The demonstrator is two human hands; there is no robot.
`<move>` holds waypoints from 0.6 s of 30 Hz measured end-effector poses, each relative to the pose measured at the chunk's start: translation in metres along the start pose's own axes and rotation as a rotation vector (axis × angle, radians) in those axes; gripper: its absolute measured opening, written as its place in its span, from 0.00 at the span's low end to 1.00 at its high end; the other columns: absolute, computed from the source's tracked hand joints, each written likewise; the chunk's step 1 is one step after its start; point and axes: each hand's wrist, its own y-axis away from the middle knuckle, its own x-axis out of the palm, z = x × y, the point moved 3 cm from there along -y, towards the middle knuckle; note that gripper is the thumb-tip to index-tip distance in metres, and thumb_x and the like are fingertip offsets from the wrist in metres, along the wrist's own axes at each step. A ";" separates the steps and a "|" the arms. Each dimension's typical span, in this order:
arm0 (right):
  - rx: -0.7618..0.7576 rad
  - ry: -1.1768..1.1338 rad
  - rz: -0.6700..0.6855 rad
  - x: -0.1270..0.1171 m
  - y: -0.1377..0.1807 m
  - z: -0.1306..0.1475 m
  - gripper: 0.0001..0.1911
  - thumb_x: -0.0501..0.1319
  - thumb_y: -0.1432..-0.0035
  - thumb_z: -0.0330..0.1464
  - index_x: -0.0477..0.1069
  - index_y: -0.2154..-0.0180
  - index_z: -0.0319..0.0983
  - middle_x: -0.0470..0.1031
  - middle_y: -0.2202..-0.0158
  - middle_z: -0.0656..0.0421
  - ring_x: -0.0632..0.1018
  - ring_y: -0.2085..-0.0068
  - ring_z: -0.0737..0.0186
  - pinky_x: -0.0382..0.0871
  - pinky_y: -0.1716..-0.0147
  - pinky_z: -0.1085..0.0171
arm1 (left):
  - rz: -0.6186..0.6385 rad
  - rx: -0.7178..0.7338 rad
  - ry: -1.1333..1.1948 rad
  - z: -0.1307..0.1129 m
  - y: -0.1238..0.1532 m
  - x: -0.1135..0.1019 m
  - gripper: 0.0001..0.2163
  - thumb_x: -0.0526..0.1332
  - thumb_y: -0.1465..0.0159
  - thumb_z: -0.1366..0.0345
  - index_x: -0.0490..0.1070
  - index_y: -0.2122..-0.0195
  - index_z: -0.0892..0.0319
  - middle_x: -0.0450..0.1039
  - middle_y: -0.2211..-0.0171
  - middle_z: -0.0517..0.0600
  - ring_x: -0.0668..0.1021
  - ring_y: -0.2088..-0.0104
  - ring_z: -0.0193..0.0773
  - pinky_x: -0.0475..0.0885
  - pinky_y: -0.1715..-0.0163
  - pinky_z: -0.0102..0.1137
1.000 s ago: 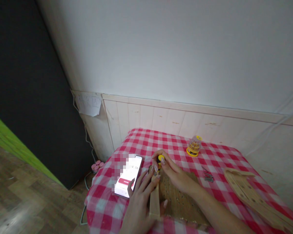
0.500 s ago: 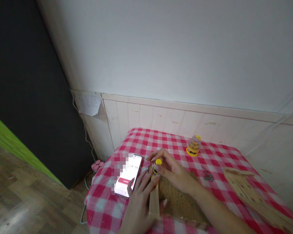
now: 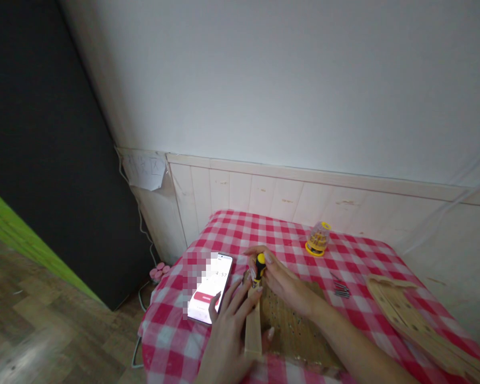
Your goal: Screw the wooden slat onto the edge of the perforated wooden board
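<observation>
Standing upright near the middle of the tabletop (image 3: 240, 228), a small yellow-and-black screwdriver (image 3: 260, 265) is being gripped by the right hand (image 3: 283, 284). Its fingers are being closed around the handle from the right side. The tip is being held down at the far end of a pale wooden strip (image 3: 254, 329).

The strip is being pressed down by the left hand (image 3: 229, 326), which is being kept open. Its fingers are being stretched forward along the strip's left edge towards the screwdriver, and the thumb is being rested on the strip's right side.

The strip is being supported on a brown perforated board (image 3: 294, 326), and the board is being carried by the red-and-white checked cloth over the tabletop.

Just left of the hands, a lit phone (image 3: 210, 288) is being shown face up. Farther back and to the right, a yellow-based bit holder (image 3: 318, 239) with a clear dome is being kept well apart from the hands. A few dark bits (image 3: 342, 289) are being left between the board and a stack of pale wooden parts (image 3: 410, 316) at the right edge.
</observation>
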 end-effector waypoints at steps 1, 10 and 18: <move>0.005 0.043 -0.002 -0.001 0.001 0.002 0.26 0.51 0.29 0.57 0.72 0.51 0.44 0.69 0.61 0.58 0.72 0.58 0.58 0.69 0.54 0.57 | 0.002 0.000 0.000 0.000 0.000 0.000 0.31 0.68 0.38 0.66 0.67 0.34 0.44 0.66 0.30 0.52 0.68 0.31 0.57 0.58 0.36 0.56; -0.035 0.045 0.059 0.003 0.003 0.015 0.19 0.69 0.37 0.49 0.66 0.62 0.44 0.72 0.54 0.57 0.75 0.51 0.60 0.70 0.47 0.56 | 0.004 0.015 -0.026 0.000 0.000 0.001 0.31 0.68 0.38 0.67 0.67 0.34 0.46 0.67 0.31 0.52 0.69 0.32 0.57 0.58 0.36 0.55; 0.008 0.033 0.008 0.003 0.002 0.004 0.21 0.60 0.32 0.55 0.67 0.55 0.44 0.66 0.66 0.63 0.70 0.65 0.63 0.67 0.60 0.61 | -0.007 0.018 -0.033 0.000 -0.001 0.001 0.31 0.68 0.38 0.67 0.66 0.34 0.44 0.67 0.30 0.50 0.70 0.32 0.57 0.60 0.37 0.54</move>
